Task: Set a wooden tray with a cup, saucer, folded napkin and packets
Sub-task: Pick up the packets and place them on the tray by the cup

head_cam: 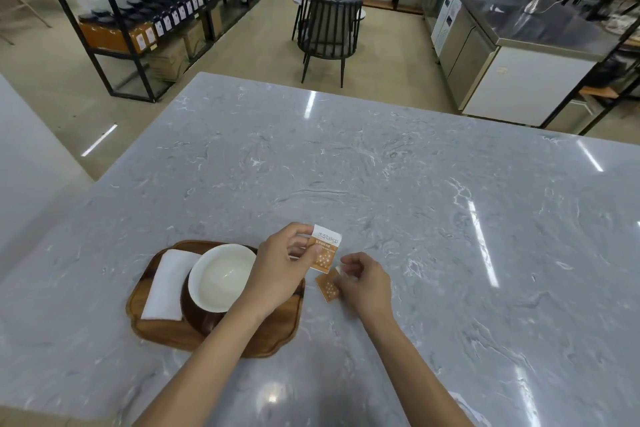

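Head view: the wooden tray (166, 331) sits near the counter's (381, 184) near edge, toward its left corner. On the tray, a folded napkin (166, 284) lies along the left side, and a white cup (221, 276) stands on a dark saucer (194, 312), just beside the napkin and possibly touching it.

The left hand (277, 270) hovers over the tray's right side, fingers curled, pinching a white-and-orange packet (323, 250) by its left edge; the packet hangs past the tray's right rim, above bare counter. The right hand (362, 282) is just right of the tray, fingertips closed on a second, smaller-looking orange packet (328, 286) that is at or close to the counter surface; whether it is lifted cannot be told.

Neither packet is on the tray yet. The risks, as I judge them:
- The left wrist is close over the cup's rim; lowering the packet could nudge the cup off its centre or tip it.
- Free tray space is the narrow strip right of the saucer, so a packet could end up half over the rim or slide onto the counter.
- The thin pinch on each packet edge could slip.
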`<action>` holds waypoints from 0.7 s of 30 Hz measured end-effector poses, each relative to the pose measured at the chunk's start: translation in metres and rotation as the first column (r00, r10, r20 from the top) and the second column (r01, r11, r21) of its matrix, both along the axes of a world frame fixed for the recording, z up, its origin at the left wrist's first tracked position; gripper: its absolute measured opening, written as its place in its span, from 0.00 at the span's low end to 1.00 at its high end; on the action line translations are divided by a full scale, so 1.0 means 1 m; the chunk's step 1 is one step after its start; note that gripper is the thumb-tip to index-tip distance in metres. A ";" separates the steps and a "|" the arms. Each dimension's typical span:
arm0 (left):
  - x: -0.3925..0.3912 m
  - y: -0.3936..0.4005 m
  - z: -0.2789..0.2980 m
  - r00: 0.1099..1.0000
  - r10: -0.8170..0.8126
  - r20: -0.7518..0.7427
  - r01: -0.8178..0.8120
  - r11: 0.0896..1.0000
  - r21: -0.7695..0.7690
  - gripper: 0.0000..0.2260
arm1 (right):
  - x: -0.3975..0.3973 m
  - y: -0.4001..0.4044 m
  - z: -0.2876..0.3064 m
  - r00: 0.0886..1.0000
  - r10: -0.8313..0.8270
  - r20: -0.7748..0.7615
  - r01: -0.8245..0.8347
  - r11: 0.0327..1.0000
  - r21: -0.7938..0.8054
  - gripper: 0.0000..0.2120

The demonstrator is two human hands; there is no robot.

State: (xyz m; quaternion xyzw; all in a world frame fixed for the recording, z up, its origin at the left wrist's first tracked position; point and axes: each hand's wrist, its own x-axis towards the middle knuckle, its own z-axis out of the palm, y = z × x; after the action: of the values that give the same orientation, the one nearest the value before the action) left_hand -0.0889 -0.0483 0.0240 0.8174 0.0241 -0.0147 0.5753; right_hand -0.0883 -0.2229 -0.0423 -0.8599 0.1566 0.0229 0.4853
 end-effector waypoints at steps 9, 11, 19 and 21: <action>-0.005 0.004 0.003 1.000 -0.004 0.004 0.004 1.000 0.005 0.10 | -0.024 -0.022 0.050 0.998 -0.016 0.069 -0.014 0.913 0.409 0.16; -0.007 0.003 0.004 1.000 -0.012 0.023 0.012 1.000 -0.017 0.10 | -0.031 -0.027 0.067 0.994 0.025 0.103 -0.067 0.901 0.429 0.15; -0.023 -0.012 0.007 0.985 -0.150 -0.083 0.114 0.936 -0.332 0.10 | -0.045 -0.025 0.082 0.988 -0.026 0.153 -0.064 0.830 0.554 0.17; -0.031 -0.014 0.004 0.973 -0.190 -0.133 0.118 0.899 -0.421 0.09 | -0.047 -0.024 0.078 0.990 -0.047 0.136 -0.035 0.837 0.546 0.19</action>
State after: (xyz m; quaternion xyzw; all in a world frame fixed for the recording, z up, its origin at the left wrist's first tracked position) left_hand -0.1199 -0.0620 0.0282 0.6735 0.0049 -0.1349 0.7268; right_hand -0.1352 -0.2474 0.0355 -0.6844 0.1110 0.0031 0.7206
